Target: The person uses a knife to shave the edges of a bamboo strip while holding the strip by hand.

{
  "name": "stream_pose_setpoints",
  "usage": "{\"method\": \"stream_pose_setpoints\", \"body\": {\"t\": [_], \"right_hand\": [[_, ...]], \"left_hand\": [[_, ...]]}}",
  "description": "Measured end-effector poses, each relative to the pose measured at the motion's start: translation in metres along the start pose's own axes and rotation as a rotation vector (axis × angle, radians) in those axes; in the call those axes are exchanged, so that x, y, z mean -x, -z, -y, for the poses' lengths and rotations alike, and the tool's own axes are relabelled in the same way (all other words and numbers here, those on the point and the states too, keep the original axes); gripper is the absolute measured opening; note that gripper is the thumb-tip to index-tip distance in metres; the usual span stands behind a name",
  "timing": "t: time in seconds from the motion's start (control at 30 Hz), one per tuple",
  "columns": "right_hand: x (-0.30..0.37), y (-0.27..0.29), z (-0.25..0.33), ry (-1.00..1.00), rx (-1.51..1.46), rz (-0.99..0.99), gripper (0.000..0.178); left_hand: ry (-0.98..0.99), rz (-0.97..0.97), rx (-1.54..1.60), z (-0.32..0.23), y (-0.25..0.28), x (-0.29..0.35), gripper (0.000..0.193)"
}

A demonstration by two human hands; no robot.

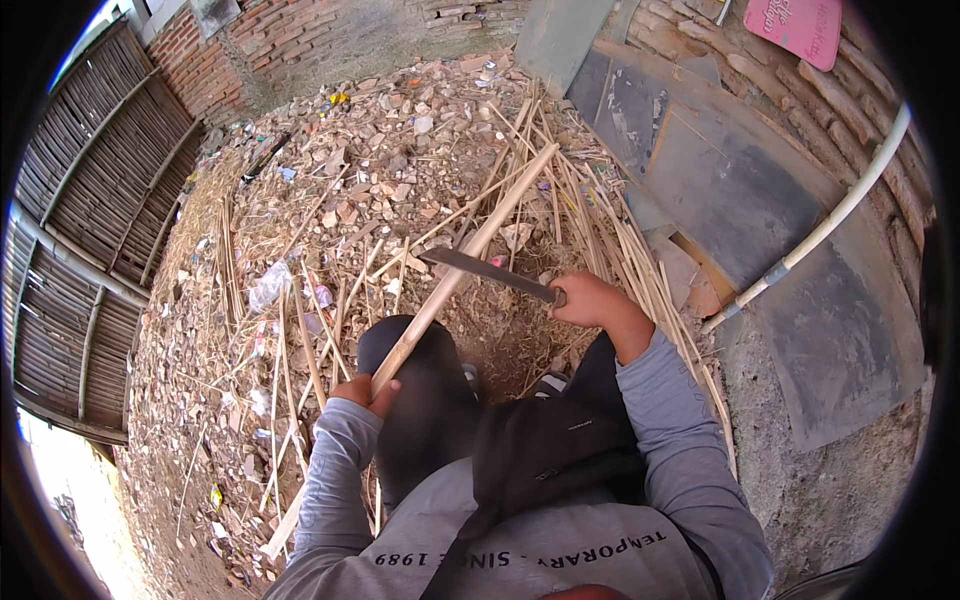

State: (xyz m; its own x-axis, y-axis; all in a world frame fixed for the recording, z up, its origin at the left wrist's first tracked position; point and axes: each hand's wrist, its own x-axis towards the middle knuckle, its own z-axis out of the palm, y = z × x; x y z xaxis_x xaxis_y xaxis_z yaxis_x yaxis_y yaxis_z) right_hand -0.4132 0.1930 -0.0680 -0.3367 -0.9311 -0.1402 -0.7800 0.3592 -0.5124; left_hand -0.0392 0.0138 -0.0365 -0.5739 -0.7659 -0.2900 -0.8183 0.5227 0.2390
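My left hand (368, 394) is closed around a long, pale split bamboo strip (432, 305). The strip slants up and to the right past my left knee, its far end above the ground, and its lower end comes out beside my left forearm. My right hand (588, 302) grips the handle of a machete (505, 278) with a dark, broad blade. The blade points left and crosses the strip near its middle, lying against it or just over it; I cannot tell whether it cuts in. My fingers partly hide the handle.
Several loose bamboo strips (625, 255) are heaped ahead and to the right, and more (300, 350) lie at left. Rubble and litter (380, 190) cover the ground. Dark sheets (720, 190) and a pale pole (835, 220) lean at right. A bamboo fence (90, 150) stands at left.
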Motion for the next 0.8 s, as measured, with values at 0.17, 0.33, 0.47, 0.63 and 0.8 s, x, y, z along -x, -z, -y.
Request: {"method": "stream_pose_setpoints", "body": {"t": [0.17, 0.33, 0.47, 0.63, 0.8], "right_hand": [[0.002, -0.006, -0.011, 0.003, -0.057, 0.030, 0.035], [-0.003, -0.001, -0.020, -0.021, -0.032, -0.044, 0.033], [0.001, -0.007, 0.006, 0.025, 0.071, 0.119, 0.044], [-0.007, 0.002, -0.030, -0.183, -0.169, -0.016, 0.043], [-0.009, -0.022, -0.038, -0.011, -0.066, -0.053, 0.043]], "left_hand": [[-0.019, -0.030, 0.015, -0.001, -0.002, 0.004, 0.062], [0.020, 0.005, -0.018, -0.009, 0.005, 0.004, 0.063], [0.009, 0.009, -0.002, -0.006, 0.007, 0.003, 0.063], [0.004, -0.030, -0.020, -0.008, 0.002, 0.005, 0.065], [0.006, 0.009, -0.008, -0.011, 0.006, 0.003, 0.066]]}}
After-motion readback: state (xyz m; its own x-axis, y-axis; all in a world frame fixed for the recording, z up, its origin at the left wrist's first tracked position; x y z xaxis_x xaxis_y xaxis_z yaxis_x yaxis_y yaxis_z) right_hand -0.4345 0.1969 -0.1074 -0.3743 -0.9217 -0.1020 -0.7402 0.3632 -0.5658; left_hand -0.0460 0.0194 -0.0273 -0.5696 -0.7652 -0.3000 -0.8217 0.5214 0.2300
